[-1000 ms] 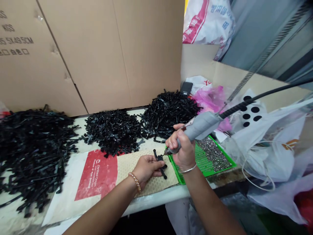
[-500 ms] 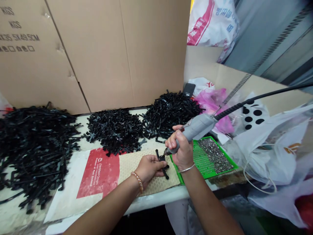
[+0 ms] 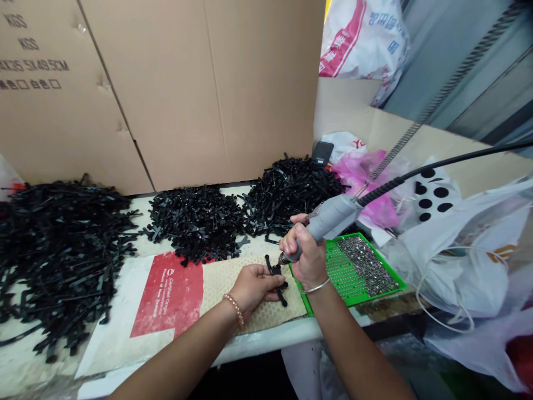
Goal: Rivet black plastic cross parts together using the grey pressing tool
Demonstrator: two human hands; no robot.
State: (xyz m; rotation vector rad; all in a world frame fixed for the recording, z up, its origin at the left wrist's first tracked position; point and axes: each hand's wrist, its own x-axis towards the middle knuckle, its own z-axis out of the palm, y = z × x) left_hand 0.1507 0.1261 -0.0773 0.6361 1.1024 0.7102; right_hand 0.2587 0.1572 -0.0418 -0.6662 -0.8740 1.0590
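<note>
One rotary tool (image 3: 335,216) slants down-left toward black plastic (image 3: 275,272).

Light is bright and even, with no lamp in view, and the cardboard (image 3: 166,94) shows no hard shadows. The black heap (image 3: 62,261) reads very dark, its pieces merging together. White plastic bags (image 3: 453,278) carry a soft sheen. The centre looks fairly sharp, while wide-lens bending tilts the cardboard seams and curves the table edge (image 3: 258,347) toward the corners.
</note>
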